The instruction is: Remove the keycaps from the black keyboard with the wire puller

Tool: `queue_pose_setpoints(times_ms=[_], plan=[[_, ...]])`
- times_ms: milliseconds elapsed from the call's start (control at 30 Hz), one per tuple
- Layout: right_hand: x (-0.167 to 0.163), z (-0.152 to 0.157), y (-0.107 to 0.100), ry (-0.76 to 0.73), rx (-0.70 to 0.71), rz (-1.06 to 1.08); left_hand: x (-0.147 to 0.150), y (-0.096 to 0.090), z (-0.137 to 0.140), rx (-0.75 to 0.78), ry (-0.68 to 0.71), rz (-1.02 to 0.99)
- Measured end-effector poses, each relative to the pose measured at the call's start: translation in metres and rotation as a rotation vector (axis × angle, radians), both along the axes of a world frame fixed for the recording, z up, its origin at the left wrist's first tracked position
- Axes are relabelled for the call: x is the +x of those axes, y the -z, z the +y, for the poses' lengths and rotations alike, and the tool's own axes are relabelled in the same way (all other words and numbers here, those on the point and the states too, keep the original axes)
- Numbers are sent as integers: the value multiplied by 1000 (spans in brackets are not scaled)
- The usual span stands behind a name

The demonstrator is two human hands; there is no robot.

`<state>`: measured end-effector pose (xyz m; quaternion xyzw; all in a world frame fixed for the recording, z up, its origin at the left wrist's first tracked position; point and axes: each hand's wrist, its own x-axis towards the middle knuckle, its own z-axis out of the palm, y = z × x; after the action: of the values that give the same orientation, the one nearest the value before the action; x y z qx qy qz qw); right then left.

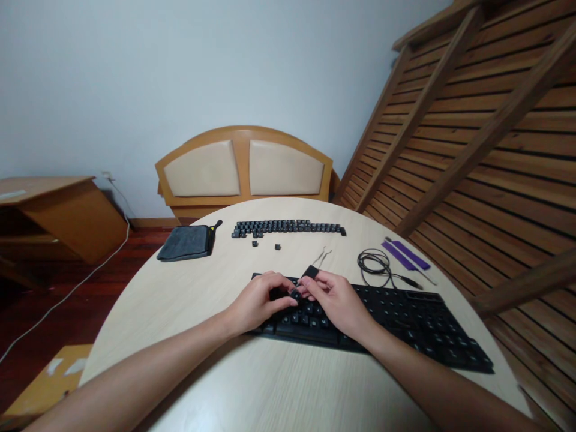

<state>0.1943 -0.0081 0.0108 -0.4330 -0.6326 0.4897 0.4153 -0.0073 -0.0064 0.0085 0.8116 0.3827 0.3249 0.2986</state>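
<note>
Left hand: the left hand [266, 295] is held over the left part of the keyboard [405, 321]; a small dark cap [296, 295] is pinched between thumb and forefinger.
Right hand: the puller [310, 273] is gripped by the right hand [344, 300], its black body held between thumb and fingers.
Cap: it is held just above the keys, at the puller's near end; whether it is gripped by the wires cannot be told. It is judged very light, stiff and smooth, easily let slip; opposite side walls are best taken, with a fingertip pinch.
Puller: one pair of thin wires is pointed away from the body. The wires are judged springy and easily bent, so the block is better grasped than the tips.
Keyboard: it is laid flat on the table [279, 387], slightly askew. It is judged stiff and moderately light; it is best steadied by its frame, away from the keys.
Cap rows: the cap rows [288, 226] are set out behind the keyboard; they are probably easily knocked, so each cap is best lifted singly.
Single caps: two single caps [278, 246] are placed apart, in front of the rows.
Cable: the cable [375, 264] is loosely coiled behind the keyboard; it is judged flexible.
</note>
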Motion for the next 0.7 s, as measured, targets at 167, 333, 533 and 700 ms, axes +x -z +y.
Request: queue_pose_setpoints(times_ms=[167,333,533,700], plan=[[-1,-1,-5,-14,-91,22,-1,3,-1,17,-34,9],[0,1,-6,-14,-85,-12,-2,0,-5,159,59,37],[0,4,1,-31,-131,30,-2,-3,-6,237,102,73],[1,3,2,-57,-140,23,-3,2,-5,264,90,98]])
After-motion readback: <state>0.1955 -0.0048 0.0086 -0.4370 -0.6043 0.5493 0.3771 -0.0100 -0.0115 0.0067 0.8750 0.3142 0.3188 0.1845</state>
